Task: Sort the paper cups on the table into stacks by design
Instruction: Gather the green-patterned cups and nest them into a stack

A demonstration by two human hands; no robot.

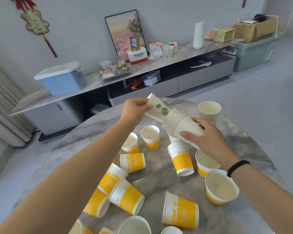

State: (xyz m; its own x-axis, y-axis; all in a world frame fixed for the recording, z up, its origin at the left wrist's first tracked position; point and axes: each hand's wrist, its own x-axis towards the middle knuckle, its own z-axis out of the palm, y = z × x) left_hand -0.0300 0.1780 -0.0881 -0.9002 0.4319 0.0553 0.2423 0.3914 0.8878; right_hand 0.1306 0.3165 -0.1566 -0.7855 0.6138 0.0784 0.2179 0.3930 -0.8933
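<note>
Your left hand [135, 109] pinched the base end of a white green-leaf cup [156, 108], thumb and fingers closed on it, its mouth end pushed into the nested leaf-cup stack [181, 125] that your right hand [205, 138] gripped sideways above the round marble table [159, 178], fingers wrapped around the stack's lower cups. A black hair tie [238, 168] circled your right wrist.

Toward the table's near-left edge, yellow LUCKY cups [123, 193] lay tipped and overlapping, all empty where their mouths showed. Near the middle, one upright yellow cup [150, 137] stood empty, and just right of it an inverted yellow stack [182, 159] rested on its rims. At the far-right edge an upright stack of plain-looking cups [209, 112] stood clear of the rest. Bare marble lay open between the tipped cups and the right-hand ones.

Beyond the table, a long low cabinet [142, 76] ran along the grey wall, carrying a lidded blue storage bin [61, 80] and a framed picture [125, 31].
</note>
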